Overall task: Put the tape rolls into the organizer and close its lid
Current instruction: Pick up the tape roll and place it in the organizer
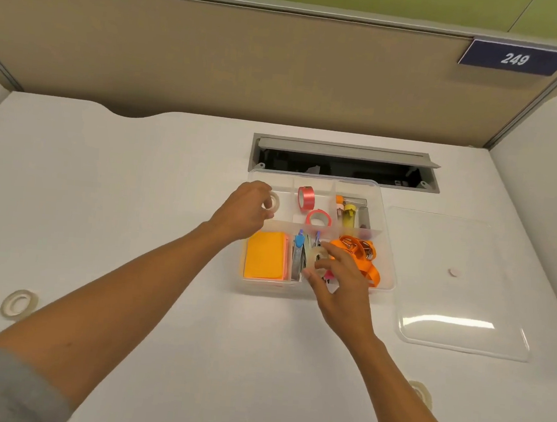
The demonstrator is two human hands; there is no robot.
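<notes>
A clear plastic organizer [386, 254] stands open on the white desk. My left hand [243, 212] holds a clear tape roll [272, 203] over its back left compartment. My right hand [341, 285] pinches another clear tape roll [315, 257] above the front middle compartment. Two red tape rolls [306, 197] [318, 218] lie in the back middle compartment. The clear lid [459, 287] lies flat on the desk to the right of the organizer. One clear roll [19, 303] lies on the desk at far left, another [421, 391] sits partly behind my right forearm.
The organizer also holds an orange sticky-note pad [265, 255], pens, markers [349, 213] and an orange strap with clips [362, 255]. An open cable tray slot [342, 164] sits just behind the organizer. A beige partition wall [249, 63] closes off the back of the desk.
</notes>
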